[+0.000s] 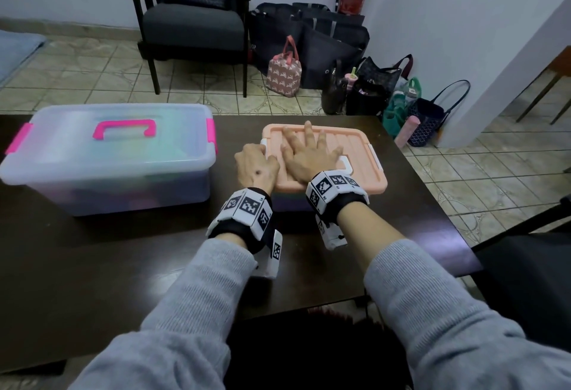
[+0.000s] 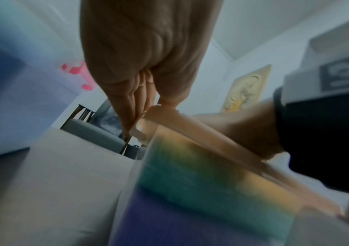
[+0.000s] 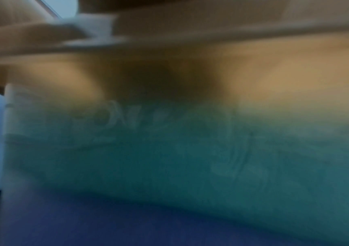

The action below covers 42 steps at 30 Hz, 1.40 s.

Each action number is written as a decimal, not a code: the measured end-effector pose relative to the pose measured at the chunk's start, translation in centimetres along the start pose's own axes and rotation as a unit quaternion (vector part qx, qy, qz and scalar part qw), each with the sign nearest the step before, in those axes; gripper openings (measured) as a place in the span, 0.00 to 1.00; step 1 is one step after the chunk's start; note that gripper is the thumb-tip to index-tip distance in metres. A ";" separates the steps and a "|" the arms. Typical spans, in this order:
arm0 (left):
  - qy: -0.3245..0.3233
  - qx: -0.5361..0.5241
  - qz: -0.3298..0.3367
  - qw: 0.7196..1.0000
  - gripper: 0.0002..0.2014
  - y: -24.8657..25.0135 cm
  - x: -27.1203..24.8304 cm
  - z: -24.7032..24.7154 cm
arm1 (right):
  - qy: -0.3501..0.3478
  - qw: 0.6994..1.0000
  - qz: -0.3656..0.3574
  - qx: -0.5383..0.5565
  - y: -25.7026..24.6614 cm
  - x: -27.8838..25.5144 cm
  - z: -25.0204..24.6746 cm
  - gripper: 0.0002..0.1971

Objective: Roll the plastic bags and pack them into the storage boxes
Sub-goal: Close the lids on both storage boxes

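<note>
now peach-lidded box (image 1: 364, 157) closed, coloured bags inside.

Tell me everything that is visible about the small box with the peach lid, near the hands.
The small box has a clear body and a ribbed peach plastic lid with white side latches and a white handle. The lid is on. It stands upright on the dark table, right of the big pink-handled box and apart from it. Blurred yellow, teal and blue contents show through its wall. The right hand lies flat on the lid; the left hand pinches its left latch.
</note>
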<state>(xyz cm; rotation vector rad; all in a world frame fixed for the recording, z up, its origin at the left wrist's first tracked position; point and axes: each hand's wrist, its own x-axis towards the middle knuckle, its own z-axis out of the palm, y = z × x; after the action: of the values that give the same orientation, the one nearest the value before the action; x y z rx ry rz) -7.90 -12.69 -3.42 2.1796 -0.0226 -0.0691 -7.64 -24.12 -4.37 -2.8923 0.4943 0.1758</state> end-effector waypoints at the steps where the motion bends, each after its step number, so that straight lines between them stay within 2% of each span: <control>1: -0.005 0.025 0.012 1.000 0.08 0.0 -0.1 0.2 | 0.003 1.000 -0.001 0.003 0.0 0.0 0.0 0.26; 4: -0.041 0.105 0.046 0.993 0.14 0.2 -0.2 0.0 | 0.030 0.999 -0.002 0.016 0.0 -0.2 0.1 0.27; 6: -0.049 0.122 0.083 0.988 0.16 0.1 0.1 -1.2 | 0.064 0.998 0.005 0.015 -0.1 -0.4 0.0 0.29; 8: -0.006 0.102 0.168 0.981 0.17 -0.1 0.4 -3.2 | 0.107 0.993 0.038 -0.016 -0.2 -0.7 -0.1 0.30; 10: 0.089 0.093 0.227 0.965 0.18 -0.6 0.7 -6.1 | 0.137 0.985 0.100 -0.029 -0.3 -1.2 -0.4 0.30; 11: 0.135 0.118 0.225 0.958 0.19 -1.1 1.1 -7.8 | 0.139 0.982 0.128 -0.020 -0.3 -1.4 -0.5 0.30; 12: 0.165 0.164 0.193 0.953 0.22 -1.9 1.7 -9.4 | 0.135 0.980 0.147 -0.006 -0.2 -1.6 -0.6 0.30; 13: 0.172 0.217 0.134 0.951 0.26 -2.9 2.2 -11.3 | 0.124 0.980 0.156 0.009 -0.1 -1.7 -0.6 0.30; 15: 0.141 0.284 -0.015 0.948 0.36 -5.5 3.3 -14.6 | 0.083 0.984 0.153 0.024 0.1 -1.6 -0.4 0.33; 16: 0.119 0.298 -0.071 0.944 0.40 -6.8 3.5 -15.8 | 0.057 0.987 0.146 0.025 0.1 -1.5 -0.3 0.35; 17: 0.097 0.313 -0.097 0.940 0.42 -7.9 3.6 -16.5 | 0.036 0.989 0.141 0.023 0.1 -1.4 -0.1 0.36; 21: 0.059 0.371 -0.051 0.925 0.38 -9.8 3.6 -16.2 | 0.000 0.992 0.126 0.011 -0.8 -0.6 0.1 0.39; 25: 0.041 0.382 -0.052 0.922 0.38 -9.5 4.4 -16.1 | -0.011 0.994 0.104 0.007 -2.6 0.3 0.3 0.39; 34: 0.031 0.373 -0.034 0.927 0.37 -8.3 8.5 -14.9 | -0.008 0.995 0.101 0.015 -6.0 5.0 -0.1 0.39; 42: 0.034 0.370 -0.041 0.928 0.36 -7.4 12.3 -13.7 | -0.007 0.995 0.101 0.015 -6.5 9.4 -0.6 0.39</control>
<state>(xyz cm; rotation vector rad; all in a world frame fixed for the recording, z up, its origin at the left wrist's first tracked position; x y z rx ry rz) 5.08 2.23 -2.18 2.9394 0.0987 -0.0331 3.44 -21.18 -4.02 -2.8059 0.7790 0.2152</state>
